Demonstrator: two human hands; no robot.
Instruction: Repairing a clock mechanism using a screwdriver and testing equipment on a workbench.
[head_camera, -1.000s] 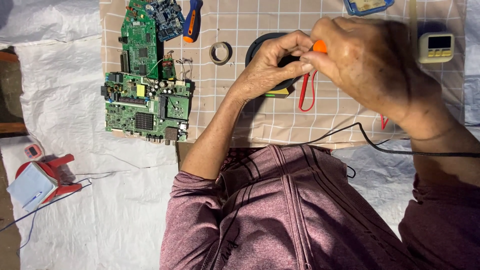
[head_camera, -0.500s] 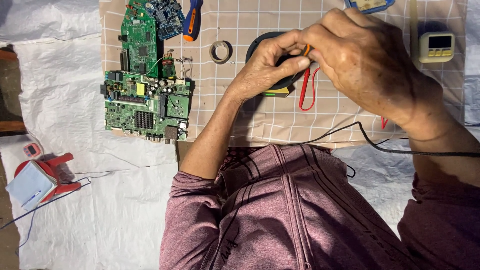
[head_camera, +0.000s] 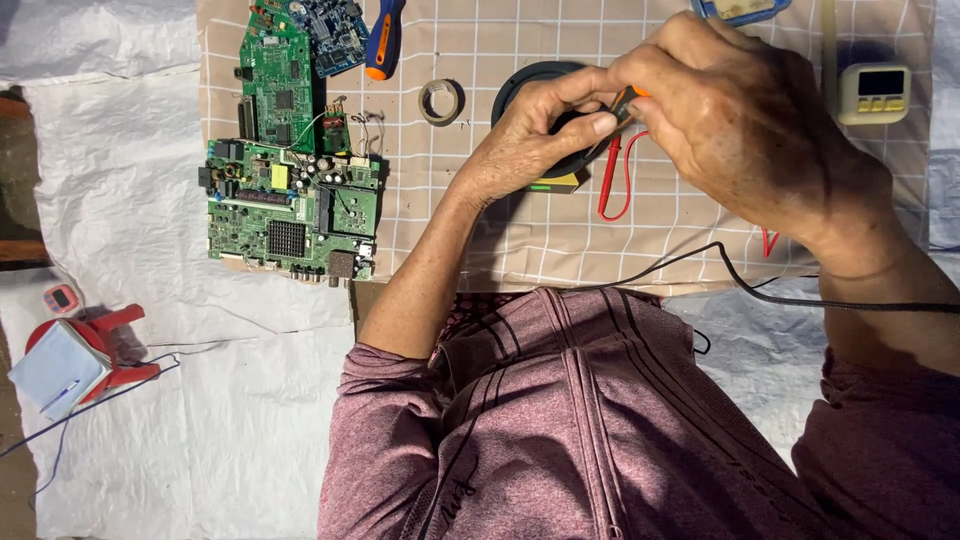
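Head view: both hands (head_camera: 650, 120) pinching an orange-tipped probe (head_camera: 628, 98) over the round black speaker (head_camera: 520, 85), circuit boards (head_camera: 290, 190) well apart.

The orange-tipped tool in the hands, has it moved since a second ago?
Yes. The orange-tipped tool has slid left, toward the tape roll.

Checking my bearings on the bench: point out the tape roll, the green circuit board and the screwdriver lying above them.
tape roll (head_camera: 441, 101), head view, on its ring wall.
green circuit board (head_camera: 290, 205), head view, mid-board.
screwdriver (head_camera: 383, 40), head view, on its blue-orange handle.

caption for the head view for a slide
Both hands, left hand and right hand, pinch an orange-tipped tool over a black round part.
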